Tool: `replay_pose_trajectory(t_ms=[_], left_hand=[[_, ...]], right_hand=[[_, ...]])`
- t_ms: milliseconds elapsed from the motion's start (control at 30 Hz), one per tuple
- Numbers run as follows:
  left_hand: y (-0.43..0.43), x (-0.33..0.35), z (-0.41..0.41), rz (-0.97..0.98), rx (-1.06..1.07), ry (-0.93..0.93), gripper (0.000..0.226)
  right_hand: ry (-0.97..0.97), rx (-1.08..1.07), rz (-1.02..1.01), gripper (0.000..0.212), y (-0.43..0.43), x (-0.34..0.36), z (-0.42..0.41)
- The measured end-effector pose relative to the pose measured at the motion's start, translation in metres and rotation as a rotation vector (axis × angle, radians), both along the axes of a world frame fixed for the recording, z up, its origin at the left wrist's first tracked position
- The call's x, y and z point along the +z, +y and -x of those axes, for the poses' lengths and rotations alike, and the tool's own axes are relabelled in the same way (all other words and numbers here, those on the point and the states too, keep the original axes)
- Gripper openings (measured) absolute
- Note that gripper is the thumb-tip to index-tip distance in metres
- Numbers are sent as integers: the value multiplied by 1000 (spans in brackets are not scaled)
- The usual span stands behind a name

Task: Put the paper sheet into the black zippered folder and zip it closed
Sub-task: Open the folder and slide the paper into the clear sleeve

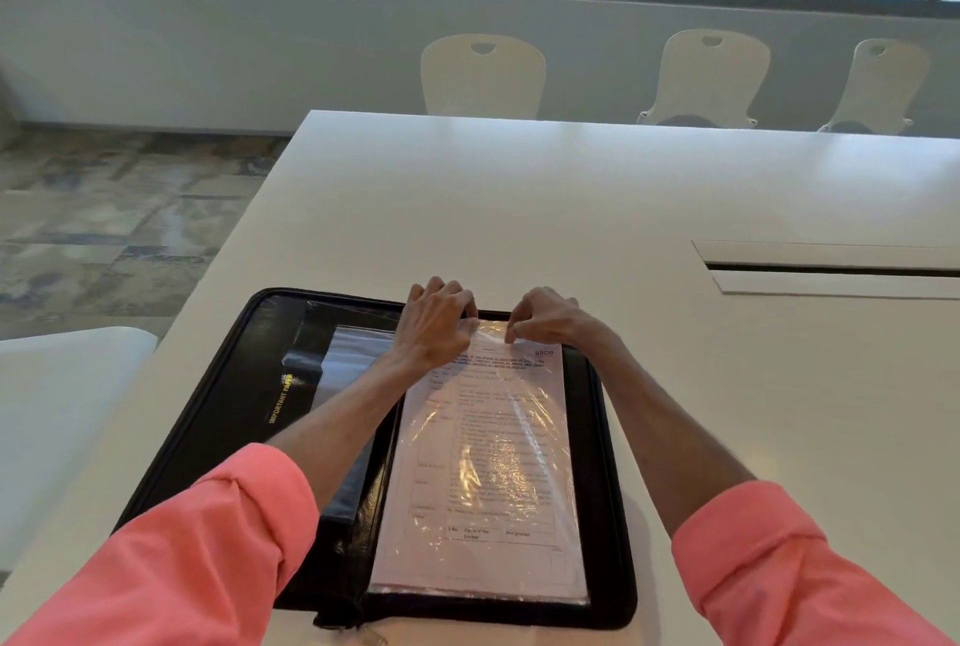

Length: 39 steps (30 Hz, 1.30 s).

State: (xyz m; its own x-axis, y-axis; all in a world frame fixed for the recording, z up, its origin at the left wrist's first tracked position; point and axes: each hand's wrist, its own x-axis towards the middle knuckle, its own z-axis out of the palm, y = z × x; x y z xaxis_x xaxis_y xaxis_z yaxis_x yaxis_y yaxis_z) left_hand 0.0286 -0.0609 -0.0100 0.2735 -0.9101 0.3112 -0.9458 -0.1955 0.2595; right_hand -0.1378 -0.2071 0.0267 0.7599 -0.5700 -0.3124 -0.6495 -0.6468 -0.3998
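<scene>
Paper sheet (483, 463) seemingly inside open folder (249, 385)

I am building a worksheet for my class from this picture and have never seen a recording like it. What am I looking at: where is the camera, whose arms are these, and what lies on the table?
There is no machine here. A person wears a wide-angle camera on the head, so you look forward and down along their own arms. On the white table lies a black zippered folder, opened flat. On its right half lies a printed paper sheet, covered by a clear plastic sleeve. The left hand and the right hand both pinch the sleeve's top edge. Chairs stand beyond the table.
</scene>
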Motion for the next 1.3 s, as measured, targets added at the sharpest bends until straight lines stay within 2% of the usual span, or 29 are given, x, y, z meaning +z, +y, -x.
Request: replay_pose_trajectory(t_ms=[133, 300, 533, 733, 933, 1167, 1300], left_hand=[[1, -2, -6, 14, 14, 9, 10], [3, -8, -9, 37, 7, 61, 13], [4, -9, -8, 37, 13, 102, 22], [21, -4, -2, 33, 58, 147, 29], [64, -14, 7, 3, 109, 65, 52], [139, -6, 12, -10, 233, 6, 54], [197, 1, -13, -15, 363, -39, 55]], right_hand=[[-25, -85, 116, 31, -5, 3, 12], [-92, -160, 259, 37, -15, 6, 33], [-95, -205, 285, 38, -11, 0, 39], [-193, -276, 347, 12, 2, 3, 45], [-296, -167, 363, 27, 46, -2, 30], [-337, -10, 345, 45, 116, -18, 4], [-338, 123, 296, 56, 173, -20, -28]])
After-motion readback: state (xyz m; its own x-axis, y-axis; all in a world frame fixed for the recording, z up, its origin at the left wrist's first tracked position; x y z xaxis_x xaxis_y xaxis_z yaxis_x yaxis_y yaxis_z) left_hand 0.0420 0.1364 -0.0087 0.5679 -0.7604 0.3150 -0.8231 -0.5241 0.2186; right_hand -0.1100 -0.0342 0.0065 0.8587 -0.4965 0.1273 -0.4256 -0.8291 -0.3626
